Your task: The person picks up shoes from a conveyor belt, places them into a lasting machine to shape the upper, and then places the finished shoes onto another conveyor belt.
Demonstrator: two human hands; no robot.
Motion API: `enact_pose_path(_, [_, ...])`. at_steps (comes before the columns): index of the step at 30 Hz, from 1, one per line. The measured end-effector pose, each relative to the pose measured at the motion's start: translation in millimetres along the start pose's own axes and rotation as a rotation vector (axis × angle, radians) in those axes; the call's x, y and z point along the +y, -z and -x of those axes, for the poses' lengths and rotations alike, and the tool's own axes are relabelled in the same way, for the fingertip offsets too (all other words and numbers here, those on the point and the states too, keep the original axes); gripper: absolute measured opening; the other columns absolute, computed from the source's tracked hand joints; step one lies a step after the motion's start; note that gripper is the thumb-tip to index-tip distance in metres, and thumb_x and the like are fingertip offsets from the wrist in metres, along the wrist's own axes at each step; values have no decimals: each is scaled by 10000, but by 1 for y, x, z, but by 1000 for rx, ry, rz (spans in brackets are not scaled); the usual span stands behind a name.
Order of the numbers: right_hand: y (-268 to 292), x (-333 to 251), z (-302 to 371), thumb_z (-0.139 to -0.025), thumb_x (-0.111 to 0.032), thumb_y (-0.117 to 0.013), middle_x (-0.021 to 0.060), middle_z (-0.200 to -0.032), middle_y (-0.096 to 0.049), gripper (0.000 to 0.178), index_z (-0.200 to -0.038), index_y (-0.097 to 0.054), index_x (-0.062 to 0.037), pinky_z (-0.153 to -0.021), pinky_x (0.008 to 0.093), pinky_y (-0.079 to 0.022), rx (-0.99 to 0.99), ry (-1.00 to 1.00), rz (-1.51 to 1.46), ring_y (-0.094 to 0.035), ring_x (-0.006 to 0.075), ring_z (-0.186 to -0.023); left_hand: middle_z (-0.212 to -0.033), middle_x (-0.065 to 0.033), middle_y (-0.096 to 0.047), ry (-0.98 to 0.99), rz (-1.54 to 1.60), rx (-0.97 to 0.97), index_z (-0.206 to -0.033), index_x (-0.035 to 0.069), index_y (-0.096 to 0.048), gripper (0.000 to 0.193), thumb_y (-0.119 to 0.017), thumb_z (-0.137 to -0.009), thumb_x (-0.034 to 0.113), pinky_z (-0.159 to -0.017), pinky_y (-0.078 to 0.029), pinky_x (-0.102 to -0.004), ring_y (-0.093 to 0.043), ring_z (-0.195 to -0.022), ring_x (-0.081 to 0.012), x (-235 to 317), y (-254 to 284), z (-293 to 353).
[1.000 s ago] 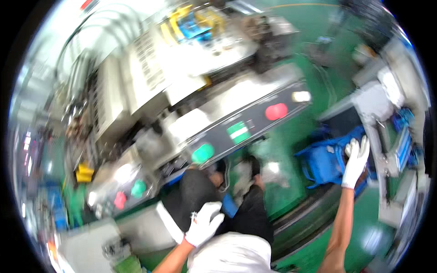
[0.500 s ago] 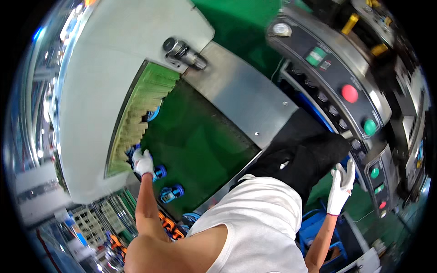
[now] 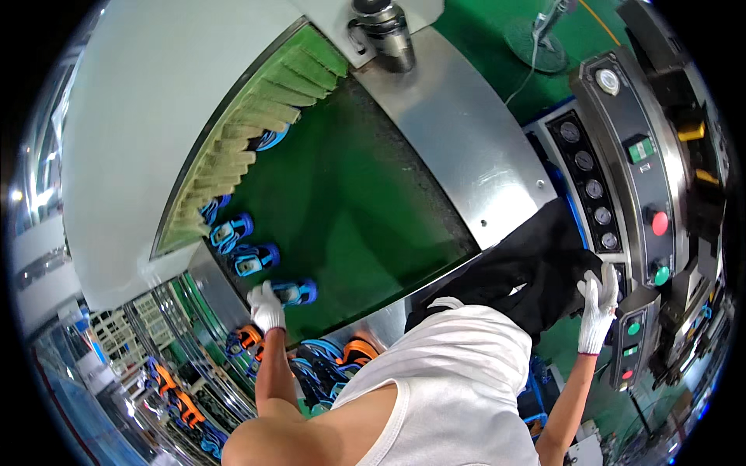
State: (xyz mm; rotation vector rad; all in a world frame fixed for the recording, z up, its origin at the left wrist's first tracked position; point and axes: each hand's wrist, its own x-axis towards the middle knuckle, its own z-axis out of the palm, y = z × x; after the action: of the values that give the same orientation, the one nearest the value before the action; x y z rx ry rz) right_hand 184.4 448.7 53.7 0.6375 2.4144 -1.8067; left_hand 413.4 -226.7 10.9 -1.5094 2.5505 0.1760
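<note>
My left hand (image 3: 266, 307), in a white glove, is at the end of a blue and black shoe (image 3: 294, 293) on a green belt (image 3: 350, 202). Its fingers look bent against that shoe, though part of the grip is hidden. Three similar shoes (image 3: 255, 260) run in a line from there toward a green strip curtain (image 3: 291, 78); the farthest is partly under the strips. Another blue shoe (image 3: 273, 137) pokes out farther along the curtain. My right hand (image 3: 597, 309), also gloved, hangs open in the air beside the control panel, with fingers apart and nothing held.
A metal flask (image 3: 385, 35) stands on the steel ledge (image 3: 466, 140). At right is a control panel (image 3: 641, 186) with gauges and red and green buttons. Below the belt lie blue and orange shoes (image 3: 318, 369). A rail rack (image 3: 194, 330) is at lower left, a fan base (image 3: 536, 46) at top.
The view has turned and shifted. My left hand has come away from beside the curtain to the nearest shoe, uncovering shoes behind it. My right hand stays open.
</note>
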Motion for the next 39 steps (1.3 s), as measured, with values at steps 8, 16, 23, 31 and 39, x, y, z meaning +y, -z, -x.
enact_pose_path(8, [-83, -66, 24, -944, -28, -722, 186, -1414, -644, 632, -1525, -475, -5, -1034, 366, -541, -144, 175, 62, -692, 255, -1203, -1159, -139, -687, -717, 316, 60, -1133, 79, -703, 248, -727, -940, 233, -941, -535, -460, -677, -1067, -350, 196, -10, 8])
enact_pose_path(16, [-130, -129, 49, -851, -226, -760, 300, -1248, -631, 527, -1256, -569, 52, -1010, 486, -521, -255, 485, 408, -641, 457, -1161, -1053, -164, -704, -1544, 508, -218, -1067, 43, -724, 151, -735, -921, 80, -896, -557, -429, -696, -986, -346, 402, 58, 112])
enact_pose_path(23, [-3, -87, 81, -886, -381, -741, 204, -1054, -725, 532, -1312, -594, -98, -768, 472, -597, 290, 281, 333, -732, 388, -935, -1079, -154, -709, -2326, 442, -597, -1131, 45, -707, 246, -759, -908, 133, -889, -563, -429, -703, -1002, -342, 529, 121, 328])
enact_pose_path(31, [83, 15, 215, -853, -209, -815, 68, -1196, -728, 598, -1376, -626, 13, -957, 369, -554, 784, -60, -631, -672, 159, -1014, -1433, -238, -576, -2670, 699, -491, -1417, 16, -563, 603, -788, -897, 224, -1159, -430, -468, -535, -1371, -414, 640, 121, 549])
enact_pose_path(39, [91, 95, 233, -834, -194, -775, 115, -1502, -579, 756, -1497, -512, 57, -1142, 367, -432, 1040, 34, -1147, -568, 195, -1312, -1511, -210, -569, -2380, 552, -325, -1517, 3, -501, 689, -719, -947, 321, -1141, -447, -400, -581, -1362, -327, 850, 20, 733])
